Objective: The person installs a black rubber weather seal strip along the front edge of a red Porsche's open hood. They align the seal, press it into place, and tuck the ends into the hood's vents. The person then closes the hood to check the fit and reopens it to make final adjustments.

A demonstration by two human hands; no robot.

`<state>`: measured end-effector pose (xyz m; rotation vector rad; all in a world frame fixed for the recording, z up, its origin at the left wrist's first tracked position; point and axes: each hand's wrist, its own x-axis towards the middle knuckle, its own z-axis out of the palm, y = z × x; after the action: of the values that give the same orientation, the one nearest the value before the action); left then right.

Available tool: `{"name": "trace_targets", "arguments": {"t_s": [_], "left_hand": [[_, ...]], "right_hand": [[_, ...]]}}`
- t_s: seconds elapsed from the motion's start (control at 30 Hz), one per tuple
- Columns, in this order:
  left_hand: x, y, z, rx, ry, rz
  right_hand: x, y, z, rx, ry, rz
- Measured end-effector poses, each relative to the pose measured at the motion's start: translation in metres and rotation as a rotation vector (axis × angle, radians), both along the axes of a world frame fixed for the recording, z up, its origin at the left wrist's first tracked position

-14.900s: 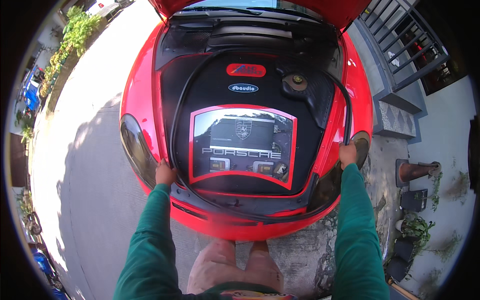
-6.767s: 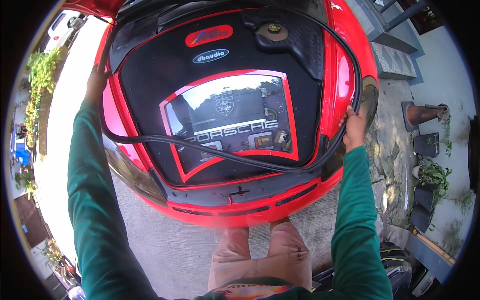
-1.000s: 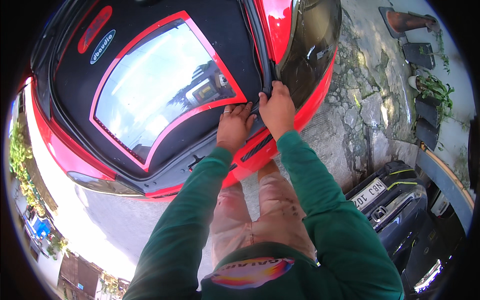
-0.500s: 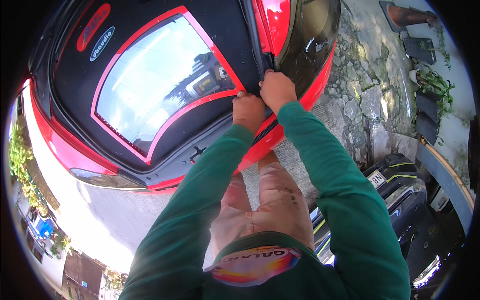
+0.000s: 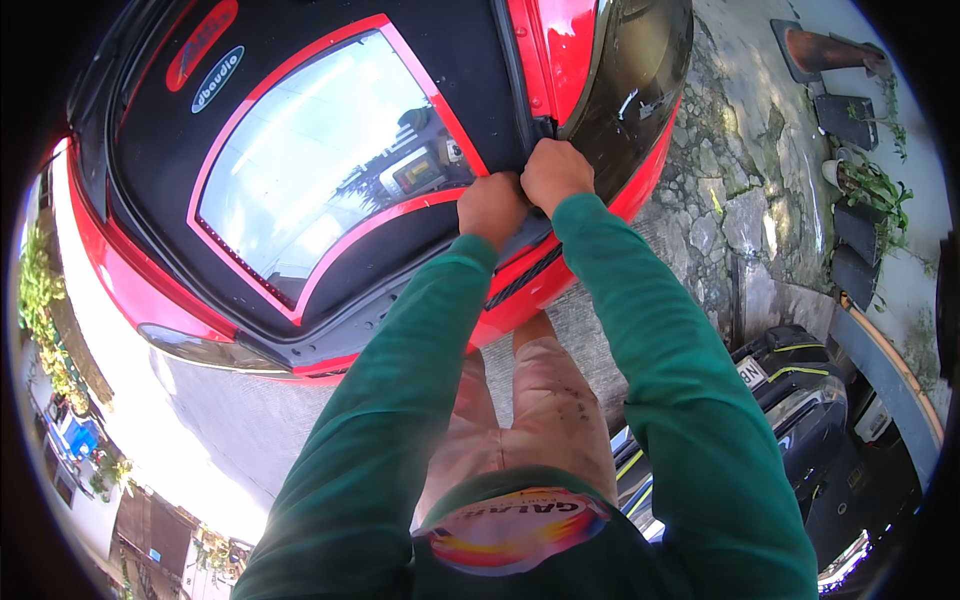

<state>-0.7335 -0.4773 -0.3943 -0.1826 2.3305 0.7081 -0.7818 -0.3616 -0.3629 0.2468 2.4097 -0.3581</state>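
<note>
The left hand (image 5: 491, 207) and right hand (image 5: 556, 175) grip the black seal (image 5: 517, 80); cracked pavement (image 5: 735, 190) is free at three o'clock. Seal beneath them is hidden.

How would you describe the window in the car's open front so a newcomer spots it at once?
Start with the red car and look into its open front, at the black panel. The window lies there, its right-hand corner beside the left hand. Its large size and red frame set it apart from the red badge and oval badge beyond its upper left.

grey concrete ground (image 5: 240, 420), red car (image 5: 350, 240) on it
</note>
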Motion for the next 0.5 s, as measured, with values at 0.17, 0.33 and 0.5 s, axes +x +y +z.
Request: {"name": "trace_targets", "arguments": {"t_s": [0.17, 0.33, 0.5], "left_hand": [[-0.008, -0.006, -0.03, -0.066, 0.022, -0.038], [-0.043, -0.018, 0.03, 0.042, 0.305, -0.05], [-0.108, -0.018, 0.072, -0.081, 0.763, -0.892]], "right_hand": [[0.021, -0.005, -0.017, 0.027, 0.074, -0.105], [0.073, -0.009, -0.042, -0.088, 0.559, -0.348], [0.077, -0.02, -0.05, -0.182, 0.741, -0.437]]}}
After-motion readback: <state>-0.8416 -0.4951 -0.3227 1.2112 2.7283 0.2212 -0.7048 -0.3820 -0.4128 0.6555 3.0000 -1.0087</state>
